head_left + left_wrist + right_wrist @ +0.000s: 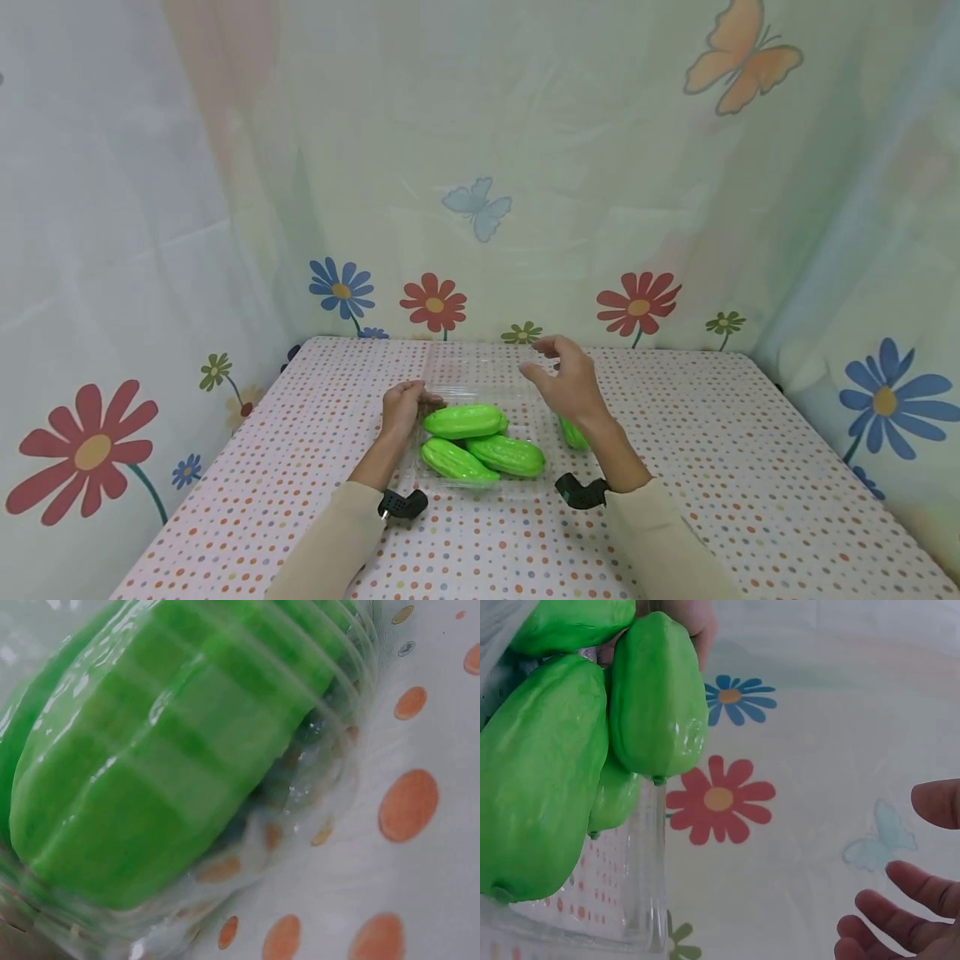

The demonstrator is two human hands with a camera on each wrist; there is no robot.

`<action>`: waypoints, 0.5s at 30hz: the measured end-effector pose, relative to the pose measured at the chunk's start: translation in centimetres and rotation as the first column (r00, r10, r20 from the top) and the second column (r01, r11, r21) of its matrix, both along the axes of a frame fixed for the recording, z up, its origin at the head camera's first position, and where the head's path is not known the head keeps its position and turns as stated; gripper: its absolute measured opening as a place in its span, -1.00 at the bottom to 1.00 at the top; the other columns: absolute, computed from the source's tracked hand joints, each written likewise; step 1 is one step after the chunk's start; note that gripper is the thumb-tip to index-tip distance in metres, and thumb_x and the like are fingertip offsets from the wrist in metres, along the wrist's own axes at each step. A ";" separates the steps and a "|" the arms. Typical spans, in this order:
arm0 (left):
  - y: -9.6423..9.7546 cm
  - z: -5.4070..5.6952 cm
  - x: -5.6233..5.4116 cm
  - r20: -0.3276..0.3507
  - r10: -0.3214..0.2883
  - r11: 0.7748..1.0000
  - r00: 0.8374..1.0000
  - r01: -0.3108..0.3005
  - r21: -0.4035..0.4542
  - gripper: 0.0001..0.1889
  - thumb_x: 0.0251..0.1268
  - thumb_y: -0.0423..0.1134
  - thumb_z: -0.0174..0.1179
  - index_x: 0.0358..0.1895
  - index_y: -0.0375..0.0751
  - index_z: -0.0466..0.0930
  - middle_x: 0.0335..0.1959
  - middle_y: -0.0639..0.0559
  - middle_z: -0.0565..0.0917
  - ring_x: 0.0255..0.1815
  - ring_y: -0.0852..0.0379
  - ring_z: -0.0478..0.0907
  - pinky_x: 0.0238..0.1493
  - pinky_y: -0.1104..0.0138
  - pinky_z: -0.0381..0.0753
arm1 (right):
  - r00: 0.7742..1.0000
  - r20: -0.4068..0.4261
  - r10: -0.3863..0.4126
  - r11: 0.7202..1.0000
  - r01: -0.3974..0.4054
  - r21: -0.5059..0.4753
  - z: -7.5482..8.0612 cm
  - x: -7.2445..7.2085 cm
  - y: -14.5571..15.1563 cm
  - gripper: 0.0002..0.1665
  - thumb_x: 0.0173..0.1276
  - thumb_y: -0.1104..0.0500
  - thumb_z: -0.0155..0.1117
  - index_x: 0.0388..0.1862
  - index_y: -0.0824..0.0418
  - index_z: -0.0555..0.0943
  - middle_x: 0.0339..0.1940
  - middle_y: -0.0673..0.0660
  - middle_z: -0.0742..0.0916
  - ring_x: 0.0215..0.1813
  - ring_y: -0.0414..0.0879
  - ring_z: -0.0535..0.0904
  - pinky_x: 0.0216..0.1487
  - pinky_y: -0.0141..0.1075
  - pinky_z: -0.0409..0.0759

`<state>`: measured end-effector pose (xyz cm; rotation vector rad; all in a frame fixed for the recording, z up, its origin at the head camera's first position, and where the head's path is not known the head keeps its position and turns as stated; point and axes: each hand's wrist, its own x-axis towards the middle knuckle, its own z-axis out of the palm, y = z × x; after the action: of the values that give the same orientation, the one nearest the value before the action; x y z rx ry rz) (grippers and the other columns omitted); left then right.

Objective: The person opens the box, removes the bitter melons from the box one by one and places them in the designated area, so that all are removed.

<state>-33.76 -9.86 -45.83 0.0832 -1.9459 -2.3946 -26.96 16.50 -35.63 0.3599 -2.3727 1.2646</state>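
Several bright green, ridged, papaya-like fruits (pixel 465 422) lie piled in a clear plastic box (pixel 525 485), whose clear lid (pixel 468 367) stands raised at the back. At the box's left rear corner, my left hand (pixel 402 408) grips the side edge with bent fingers. Through the ribbed wall, the left wrist view shows a fruit (pixel 142 772) close up. My right hand (pixel 567 379) hovers by the lid's right edge, thumb and fingers spread apart, holding nothing. Another green fruit (pixel 573 433) sits right of the box, partly hidden by the right wrist.
A dotted cloth covers the table (pixel 712 467). Around it hang pale curtains printed with flowers (pixel 639 307) and butterflies (pixel 480 208). Each wrist wears a black camera band (pixel 581 492).
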 end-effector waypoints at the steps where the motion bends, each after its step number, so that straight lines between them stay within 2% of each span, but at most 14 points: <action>1: 0.0 0.0 0.0 -0.005 0.002 1.000 1.000 -0.002 0.001 -0.60 0.59 -0.23 0.01 0.24 -0.53 0.39 -0.22 -0.35 0.74 -0.26 -0.01 0.78 -0.08 0.26 0.74 | 1.000 -0.012 0.015 1.000 -0.015 0.005 0.1 -0.1 -0.3 -0.51 0.40 0.17 0.36 0.22 0.38 0.54 0.15 0.33 0.63 0.20 0.24 0.50 0.19 0.09 0.49; 6: 0.1 0.1 -0.2 -0.014 0.009 1.000 1.000 -0.009 -0.002 -0.62 0.59 -0.26 -0.01 0.20 -0.57 0.40 -0.32 -0.26 0.76 -0.32 0.02 0.78 -0.12 0.26 0.74 | 0.992 0.007 0.123 0.984 -0.123 0.128 0.4 -0.6 -1.6 -0.47 0.40 0.12 0.35 0.27 0.32 0.53 0.21 0.28 0.62 0.22 0.20 0.51 0.19 0.07 0.52; 9: 0.1 0.1 -0.4 -0.012 0.007 1.000 1.000 -0.007 -0.003 -0.61 0.59 -0.26 -0.01 0.22 -0.57 0.40 -0.36 -0.21 0.76 -0.34 0.04 0.77 -0.15 0.27 0.75 | 0.980 0.062 0.190 0.954 -0.199 0.223 0.4 -0.8 -2.3 -0.41 0.42 0.07 0.33 0.34 0.29 0.49 0.29 0.27 0.59 0.30 0.22 0.49 0.24 0.13 0.51; 15: 0.0 0.0 -0.5 0.010 0.008 1.000 1.000 -0.008 -0.022 -0.60 0.58 -0.25 0.02 0.25 -0.52 0.40 -0.29 -0.26 0.77 -0.31 0.06 0.78 -0.15 0.33 0.73 | 0.953 0.171 0.250 0.896 -0.295 0.331 0.1 -1.5 -3.5 -0.35 0.44 0.01 0.31 0.41 0.25 0.45 0.38 0.22 0.53 0.39 0.19 0.41 0.31 0.17 0.45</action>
<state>-34.22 -9.82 -45.80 0.1022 -1.9718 -2.3721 -28.47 13.02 -35.52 0.7708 -2.7358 0.9866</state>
